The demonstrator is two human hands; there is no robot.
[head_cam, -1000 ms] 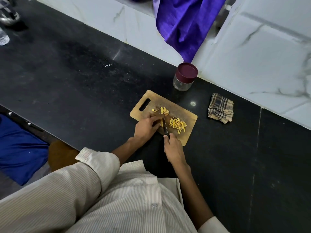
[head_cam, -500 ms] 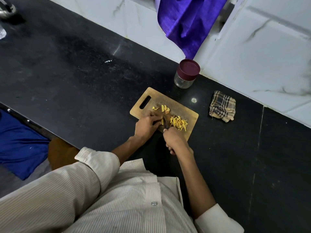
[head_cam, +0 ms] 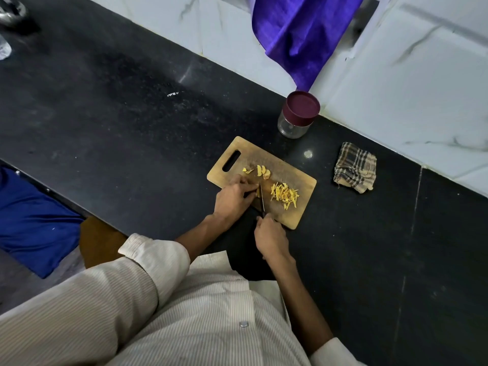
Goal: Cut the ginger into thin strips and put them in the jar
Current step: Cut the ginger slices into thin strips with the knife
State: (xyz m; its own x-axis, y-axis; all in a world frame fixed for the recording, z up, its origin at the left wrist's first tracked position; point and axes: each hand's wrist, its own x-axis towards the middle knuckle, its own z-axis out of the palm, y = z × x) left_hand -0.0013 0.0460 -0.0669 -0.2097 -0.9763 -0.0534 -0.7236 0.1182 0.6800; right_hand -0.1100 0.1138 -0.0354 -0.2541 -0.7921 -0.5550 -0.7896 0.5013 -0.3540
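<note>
Your right hand (head_cam: pixel 272 237) grips the knife (head_cam: pixel 262 198) handle at the near edge of the cutting board (head_cam: pixel 301 204). Your left hand (head_cam: pixel 233 198) pinches a ginger piece (head_cam: pixel 257 192) against the blade. Cut strips (head_cam: pixel 285 194) lie just right; slices (head_cam: pixel 262 171) beyond. The lidded jar (head_cam: pixel 298 114) stands farther back on the surface (head_cam: pixel 118 114).

The right hand (head_cam: pixel 270 237), gripping the knife (head_cam: pixel 261 198), drew back from the cutting board (head_cam: pixel 287 175) toward its near edge, baring the blade beside the ginger piece (head_cam: pixel 256 192) that had been covered half a second before.
</note>
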